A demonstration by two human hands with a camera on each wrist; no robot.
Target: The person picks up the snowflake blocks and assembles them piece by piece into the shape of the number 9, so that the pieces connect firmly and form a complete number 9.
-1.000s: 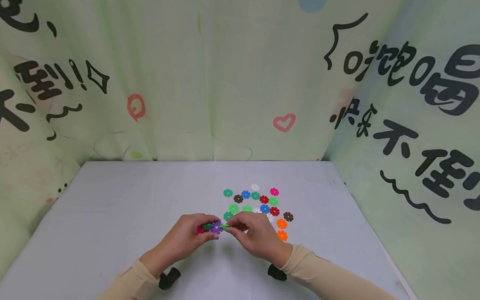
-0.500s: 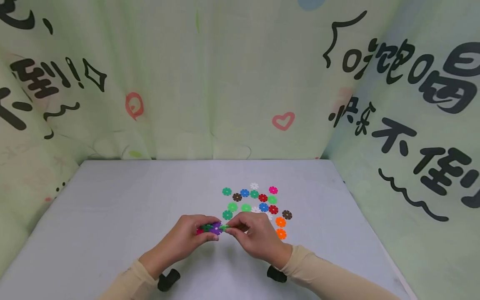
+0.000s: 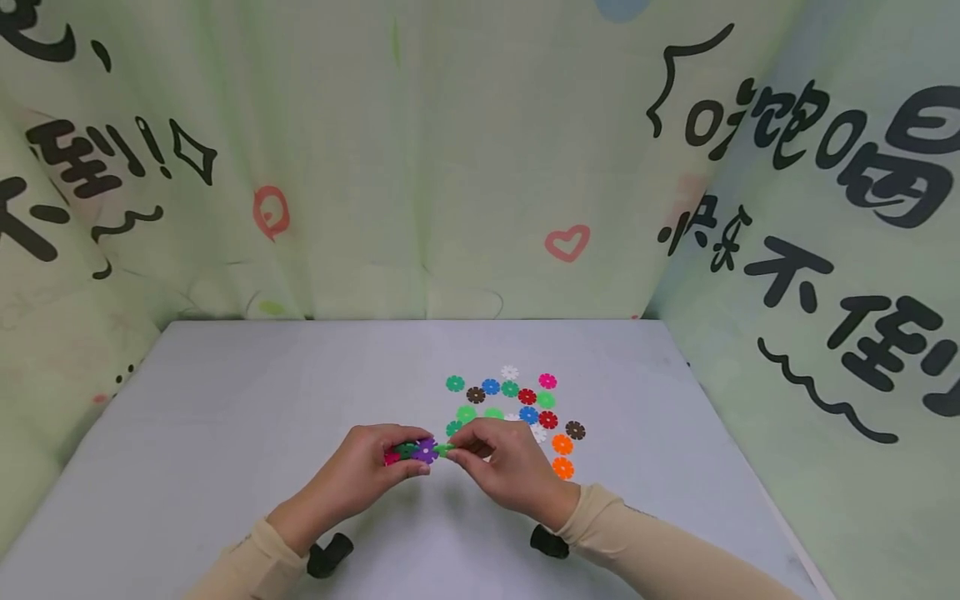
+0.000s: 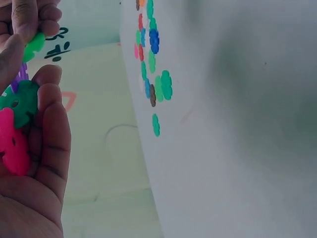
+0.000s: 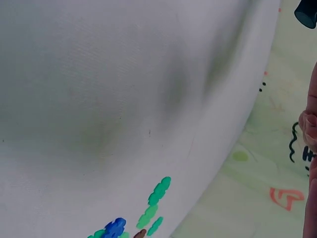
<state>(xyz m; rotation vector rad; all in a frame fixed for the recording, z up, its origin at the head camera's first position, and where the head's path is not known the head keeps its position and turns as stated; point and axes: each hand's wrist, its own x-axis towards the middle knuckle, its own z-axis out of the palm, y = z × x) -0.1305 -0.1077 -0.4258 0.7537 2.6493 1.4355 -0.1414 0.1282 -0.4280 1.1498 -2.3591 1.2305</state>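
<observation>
Above the table's near middle, my left hand holds a short chain of notched flower discs between thumb and fingers. In the left wrist view the chain has a pink disc, a dark green disc and a purple disc. At its right end is a light green disc, which my right hand pinches between thumb and fingers. That disc meets the purple one; how deep the notches engage is hidden by the fingers. The right wrist view shows only a sliver of a hand at its right edge.
Several loose flower discs lie on the white table beyond my right hand, among them an orange disc, a brown disc and a pink disc. A printed curtain encloses the back and sides.
Both hands have shifted slightly left and up with the disc chain between them. The grips look the same, and the loose discs lie where they were.
</observation>
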